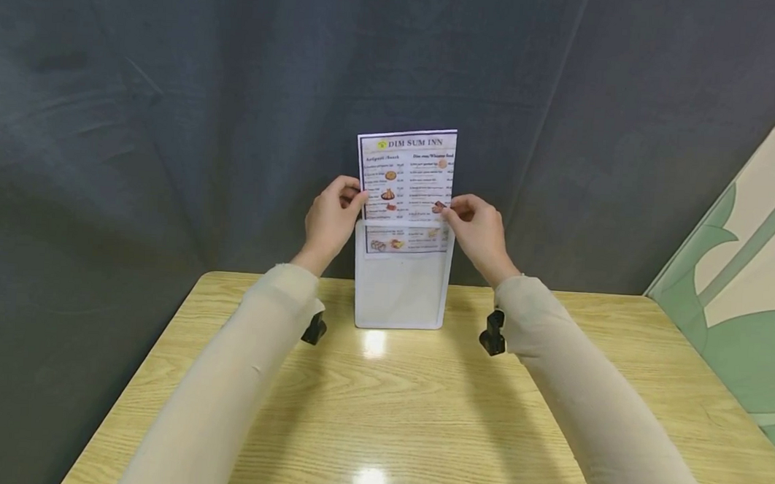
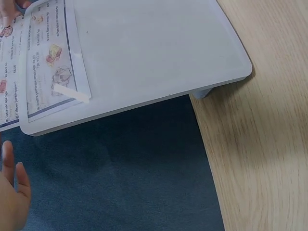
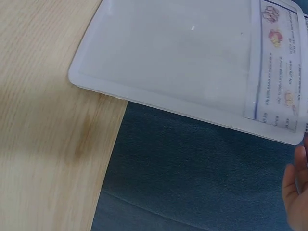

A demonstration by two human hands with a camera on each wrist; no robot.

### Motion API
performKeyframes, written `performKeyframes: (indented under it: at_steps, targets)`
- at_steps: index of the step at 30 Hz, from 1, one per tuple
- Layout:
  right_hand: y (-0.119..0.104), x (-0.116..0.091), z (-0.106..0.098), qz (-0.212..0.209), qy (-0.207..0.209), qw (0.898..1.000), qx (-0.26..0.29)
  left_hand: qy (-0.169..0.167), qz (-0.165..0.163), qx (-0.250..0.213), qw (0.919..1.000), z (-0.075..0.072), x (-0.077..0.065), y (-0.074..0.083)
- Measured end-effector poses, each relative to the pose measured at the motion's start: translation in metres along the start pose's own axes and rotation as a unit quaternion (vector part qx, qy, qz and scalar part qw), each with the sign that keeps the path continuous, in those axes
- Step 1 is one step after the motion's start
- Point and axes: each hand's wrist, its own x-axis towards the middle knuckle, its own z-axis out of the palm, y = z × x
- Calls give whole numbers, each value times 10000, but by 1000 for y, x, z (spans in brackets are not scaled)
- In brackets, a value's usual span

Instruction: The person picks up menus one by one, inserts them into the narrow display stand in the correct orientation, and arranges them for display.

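A printed menu sheet point(image 1: 409, 171) headed "DIM SUM INN" stands upright, its lower part behind the clear front of a white-rimmed display holder point(image 1: 399, 294). My left hand point(image 1: 329, 221) pinches the sheet's left edge just above the holder's top. On the opposite edge, at about the same height, my right hand point(image 1: 483, 236) pinches the sheet too. Both wrist views show the sheet's lower strip inside the holder, with a bare white area under it. The left wrist view catches only part of the left hand point(image 2: 13, 195); the right hand point(image 3: 297, 192) is cut off in the right wrist view.
The holder stands near the far edge of a wood-grain table point(image 1: 379, 395). A dark curtain point(image 1: 236, 117) hangs behind it. A panel with a painted flower and leaves point(image 1: 747, 290) stands at the right. Each sleeve has a small black device point(image 1: 493, 334) at the cuff.
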Motion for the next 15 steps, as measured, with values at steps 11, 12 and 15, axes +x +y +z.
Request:
performKeyframes:
  at_steps: [11, 12, 15]
  targets:
    - [-11, 7, -4, -99, 198, 9996, 164, -199, 16, -8, 9998, 1, -5, -8]
    - [-12, 8, -5, -123, 225, 9995, 170, -217, 13, -25, 9998, 2, -6, -8]
    - [-15, 9, -6, -169, 271, 9993, 206, -259, 0, -64, 9996, 2, -7, -9]
